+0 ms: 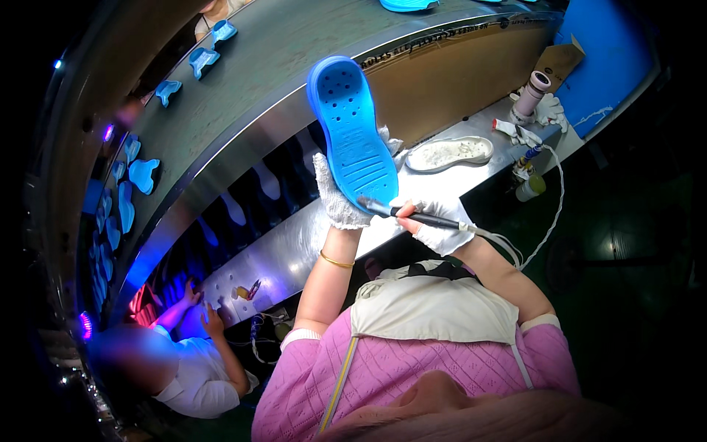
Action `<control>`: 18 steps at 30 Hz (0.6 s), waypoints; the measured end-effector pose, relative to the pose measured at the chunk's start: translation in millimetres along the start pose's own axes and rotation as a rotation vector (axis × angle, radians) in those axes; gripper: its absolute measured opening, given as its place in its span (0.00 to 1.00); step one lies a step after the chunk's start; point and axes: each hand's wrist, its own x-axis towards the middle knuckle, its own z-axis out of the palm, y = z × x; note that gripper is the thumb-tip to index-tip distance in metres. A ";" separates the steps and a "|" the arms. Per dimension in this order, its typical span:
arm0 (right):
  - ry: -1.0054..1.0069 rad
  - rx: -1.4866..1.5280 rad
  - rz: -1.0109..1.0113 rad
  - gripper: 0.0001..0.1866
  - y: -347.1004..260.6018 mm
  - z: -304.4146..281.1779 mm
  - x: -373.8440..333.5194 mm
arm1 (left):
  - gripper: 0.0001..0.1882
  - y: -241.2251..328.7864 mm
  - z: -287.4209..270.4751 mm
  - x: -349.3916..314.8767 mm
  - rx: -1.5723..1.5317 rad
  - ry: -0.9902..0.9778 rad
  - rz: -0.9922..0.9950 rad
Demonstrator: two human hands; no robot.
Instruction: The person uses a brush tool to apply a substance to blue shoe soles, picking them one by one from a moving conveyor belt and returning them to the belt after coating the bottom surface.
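Note:
A blue shoe sole (345,125) is held up in my gloved left hand (340,197), inner face showing, with small holes at its upper end and ridges lower down. The thumb lies along its left edge and fingers show past its right edge. My right hand (440,225), in a white glove with some bare fingertips, is closed round a dark-handled brush (427,218). A pale thin tube (501,241) runs from the handle's rear end. The bristles meet the sole's lower end, near its rim.
A white sole (451,154) lies on the metal bench (287,254). Beyond are a pink bottle (532,94), loose gloves (551,112) and a bottle with a hose fitting (529,186). Blue shoe parts (143,175) ride the curved conveyor belt (258,66). Another person (199,368) works at lower left.

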 end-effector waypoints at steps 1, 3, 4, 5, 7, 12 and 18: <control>-0.062 0.092 0.083 0.05 -4.1 -1.7 1.2 | 0.44 2.6 -2.5 0.5 -0.035 -0.039 -0.036; 0.002 0.280 0.273 0.04 -6.4 -6.2 7.4 | 0.44 3.5 -2.6 1.2 -0.055 -0.048 -0.052; 0.042 0.332 0.210 0.03 -5.9 -9.1 7.8 | 0.44 3.9 -1.6 1.5 0.000 -0.021 -0.062; 0.047 0.181 0.155 0.03 -9.1 -12.7 10.3 | 0.44 4.5 1.3 2.2 0.057 0.007 -0.069; 0.014 0.075 0.091 0.05 -0.4 -9.3 4.3 | 0.43 8.3 2.8 5.6 0.027 0.020 -0.095; -0.077 0.159 0.206 0.05 3.1 -9.9 -3.7 | 0.43 17.6 0.4 12.8 -0.140 -0.017 -0.283; 0.065 0.517 0.162 0.07 -5.1 -11.0 5.9 | 0.42 19.4 6.3 18.6 -0.045 0.000 -0.310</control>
